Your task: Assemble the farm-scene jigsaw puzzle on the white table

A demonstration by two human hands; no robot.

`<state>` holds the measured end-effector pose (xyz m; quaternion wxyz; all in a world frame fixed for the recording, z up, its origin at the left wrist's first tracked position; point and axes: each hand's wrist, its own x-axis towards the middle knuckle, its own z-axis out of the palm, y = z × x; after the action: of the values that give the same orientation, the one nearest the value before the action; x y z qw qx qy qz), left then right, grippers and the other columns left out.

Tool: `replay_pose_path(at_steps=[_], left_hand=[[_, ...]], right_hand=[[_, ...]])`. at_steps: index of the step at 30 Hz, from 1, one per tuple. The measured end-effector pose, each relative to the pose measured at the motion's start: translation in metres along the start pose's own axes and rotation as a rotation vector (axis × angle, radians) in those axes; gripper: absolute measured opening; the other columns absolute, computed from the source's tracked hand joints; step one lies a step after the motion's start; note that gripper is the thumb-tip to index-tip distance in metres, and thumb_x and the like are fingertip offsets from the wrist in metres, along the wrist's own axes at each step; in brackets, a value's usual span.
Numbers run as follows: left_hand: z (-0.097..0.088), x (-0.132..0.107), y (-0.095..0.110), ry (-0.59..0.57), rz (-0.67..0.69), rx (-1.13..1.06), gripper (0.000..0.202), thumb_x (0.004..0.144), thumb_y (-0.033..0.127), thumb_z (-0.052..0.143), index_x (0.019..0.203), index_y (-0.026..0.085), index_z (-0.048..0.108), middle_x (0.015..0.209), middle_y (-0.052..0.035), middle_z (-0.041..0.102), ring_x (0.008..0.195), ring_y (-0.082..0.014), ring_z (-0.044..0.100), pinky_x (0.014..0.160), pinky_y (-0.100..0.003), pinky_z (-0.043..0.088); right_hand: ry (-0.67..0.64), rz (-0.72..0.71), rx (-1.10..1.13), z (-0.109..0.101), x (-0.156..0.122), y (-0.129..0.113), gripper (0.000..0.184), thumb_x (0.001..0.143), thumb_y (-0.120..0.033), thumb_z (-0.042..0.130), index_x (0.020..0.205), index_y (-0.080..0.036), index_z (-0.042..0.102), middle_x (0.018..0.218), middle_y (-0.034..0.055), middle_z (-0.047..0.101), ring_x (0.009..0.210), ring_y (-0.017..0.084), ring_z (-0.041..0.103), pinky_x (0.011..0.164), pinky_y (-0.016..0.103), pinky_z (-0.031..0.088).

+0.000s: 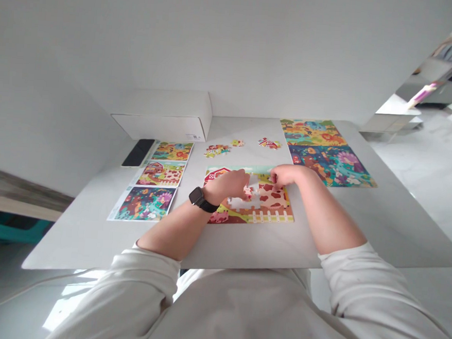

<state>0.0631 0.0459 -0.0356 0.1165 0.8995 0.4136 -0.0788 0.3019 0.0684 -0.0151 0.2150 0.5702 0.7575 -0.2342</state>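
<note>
A farm jigsaw puzzle lies flat on the table, with a red barn, a brown-spotted cow and a white fence. Within its middle is a gap showing white tabletop. My left hand, with a black watch on the wrist, is over this gap. Its fingers are closed on a small pinkish puzzle piece, partly covered by the fingertips. At the puzzle's upper right edge rests my right hand, fingers curled down against the picture. Whatever may be under those fingers is hidden.
Loose puzzle pieces and a joined barn cluster lie behind the puzzle. Two finished puzzles sit at right. Reference picture sheets, a black phone and a white box are at left. A wall borders the table's back.
</note>
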Motion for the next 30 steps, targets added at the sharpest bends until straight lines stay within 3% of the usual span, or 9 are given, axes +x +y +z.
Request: replay_pose_path(at_steps=[6, 14, 30], left_hand=[[0.002, 0.002, -0.002, 0.038, 0.053, -0.008, 0.048, 0.080, 0.044, 0.083, 0.120, 0.024, 0.065, 0.121, -0.0075, 0.072, 0.106, -0.0275, 0.071, 0.083, -0.032, 0.051], [0.007, 0.007, -0.001, 0.120, 0.101, -0.020, 0.043, 0.092, 0.045, 0.071, 0.127, 0.021, 0.064, 0.120, -0.0093, 0.073, 0.106, -0.0267, 0.070, 0.088, -0.034, 0.051], [0.012, 0.008, -0.001, 0.111, 0.101, 0.026, 0.040, 0.091, 0.040, 0.072, 0.127, 0.024, 0.067, 0.122, -0.0076, 0.072, 0.107, -0.0266, 0.069, 0.089, -0.034, 0.051]], right_hand=[[-0.016, 0.007, -0.005, 0.000, 0.002, 0.002, 0.047, 0.069, -0.039, 0.092, 0.113, -0.028, 0.079, 0.112, 0.0052, 0.079, 0.094, 0.026, 0.070, 0.070, 0.029, 0.046], [-0.010, 0.009, -0.012, 0.002, 0.006, 0.004, 0.049, 0.069, -0.037, 0.091, 0.115, -0.024, 0.080, 0.106, 0.0061, 0.079, 0.090, 0.025, 0.071, 0.072, 0.029, 0.047], [0.015, 0.006, 0.001, 0.003, 0.003, 0.002, 0.034, 0.069, -0.033, 0.090, 0.101, -0.026, 0.081, 0.096, 0.0041, 0.078, 0.084, 0.025, 0.069, 0.067, 0.031, 0.046]])
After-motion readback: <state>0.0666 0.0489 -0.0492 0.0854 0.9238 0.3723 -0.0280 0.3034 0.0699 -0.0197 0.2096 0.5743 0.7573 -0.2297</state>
